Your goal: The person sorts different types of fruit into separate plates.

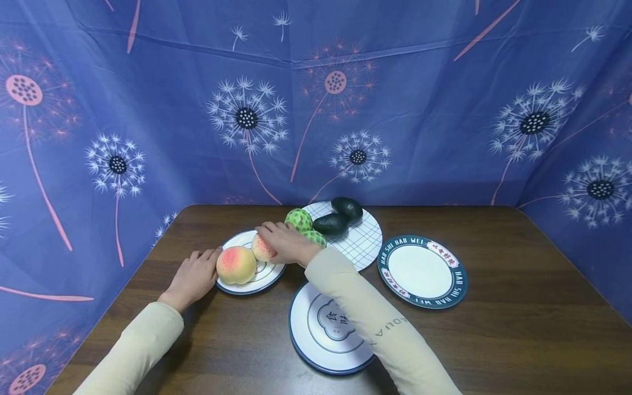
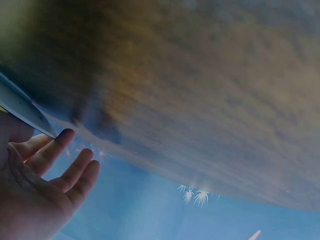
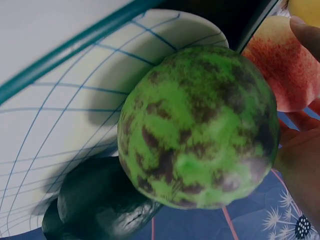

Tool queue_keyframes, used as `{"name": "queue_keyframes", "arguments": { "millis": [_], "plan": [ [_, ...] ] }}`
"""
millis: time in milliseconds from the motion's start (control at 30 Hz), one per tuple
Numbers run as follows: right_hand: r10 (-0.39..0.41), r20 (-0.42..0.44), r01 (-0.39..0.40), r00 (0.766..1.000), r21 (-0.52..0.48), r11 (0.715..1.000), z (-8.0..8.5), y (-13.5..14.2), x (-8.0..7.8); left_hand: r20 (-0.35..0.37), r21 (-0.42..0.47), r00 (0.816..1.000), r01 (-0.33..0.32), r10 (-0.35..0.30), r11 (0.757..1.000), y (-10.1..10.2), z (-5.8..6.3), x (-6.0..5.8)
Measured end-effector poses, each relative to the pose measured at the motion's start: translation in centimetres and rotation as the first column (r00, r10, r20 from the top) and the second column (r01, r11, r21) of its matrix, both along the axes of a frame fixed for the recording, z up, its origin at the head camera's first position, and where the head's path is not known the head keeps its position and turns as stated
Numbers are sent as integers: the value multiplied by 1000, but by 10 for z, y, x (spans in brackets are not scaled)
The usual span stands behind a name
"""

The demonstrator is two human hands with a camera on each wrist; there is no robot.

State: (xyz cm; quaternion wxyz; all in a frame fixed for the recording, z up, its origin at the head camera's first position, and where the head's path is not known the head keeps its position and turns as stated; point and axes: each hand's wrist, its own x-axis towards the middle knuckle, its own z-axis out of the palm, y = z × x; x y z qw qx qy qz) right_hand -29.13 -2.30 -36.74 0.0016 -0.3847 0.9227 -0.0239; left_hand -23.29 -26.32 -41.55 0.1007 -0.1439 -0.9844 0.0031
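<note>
My right hand (image 1: 288, 241) grips a pinkish-red peach (image 1: 260, 248) at the right side of a blue-rimmed white plate (image 1: 264, 280). In the right wrist view the thumb and fingers curl round this peach (image 3: 280, 65). A larger yellow-pink peach (image 1: 237, 265) sits on the plate's left part. My left hand (image 1: 193, 278) is at the plate's left edge, next to the larger peach. Its fingers (image 2: 82, 177) stretch out loosely by the plate's rim (image 2: 27, 110) in the left wrist view. Close to the right hand are two green, dark-spotted round fruits (image 1: 298, 219).
Behind, a white plate with blue grid lines (image 1: 367, 241) bears two dark avocados (image 1: 331, 225). Stacked white plates (image 1: 316, 334) lie at the front, partly under the right sleeve. A teal-rimmed plate (image 1: 459, 285) is to the right on the brown table (image 1: 518, 329). A blue cloth (image 1: 419, 137) hangs behind.
</note>
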Motion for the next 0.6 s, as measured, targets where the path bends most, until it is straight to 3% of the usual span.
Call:
{"name": "queue_keyframes", "arguments": {
  "millis": [300, 600],
  "plan": [
    [-11, 33, 13, 999, -50, 999, 9, 15, 4, -14, -21, 1000, 1, -1, 1000, 0, 1, -1],
    [-18, -33, 15, 999, -63, 998, 18, 41, 7, -45, -14, 999, -20, 19, 1000, -2, 5, -3]
  ]
}}
